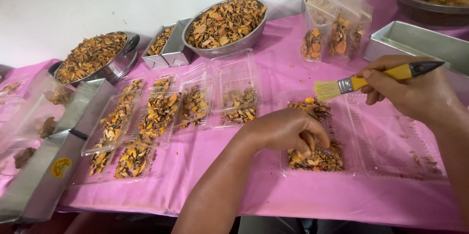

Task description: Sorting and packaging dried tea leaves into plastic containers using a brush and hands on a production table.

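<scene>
A person's left hand (286,129) presses curled fingers into dried orange-brown flakes heaped in a clear, hinged plastic clamshell tray (342,136) lying open on a counter draped in bright pink cloth (273,185); its grip is nearly closed, pinching at loose flakes near the tray's front edge. The right hand (410,90) hovers above the tray's open lid half, fingers wrapped fully around a small yellow-handled paintbrush with pale bristles and a dark tip (361,82), the bristles pointing left over the tray's far rim. To the left, well apart from the hands, a row of filled clear plastic trays (161,112) sits edge to edge, with one part-filled tray (237,92) nearest the work. Behind them stand a perforated round steel bowl (244,43) and a shallower round metal pan with a black handle (119,65), both heaped with flakes, and a pair of small rectangular steel tins (171,51) between them. Upright clear pouches of flakes (334,31) stand at the back right, beside a rectangular steel tray (420,41). A long steel box (49,165) lines the counter's left edge. Bare pink cloth lies open between the tray and the counter's front edge.
</scene>
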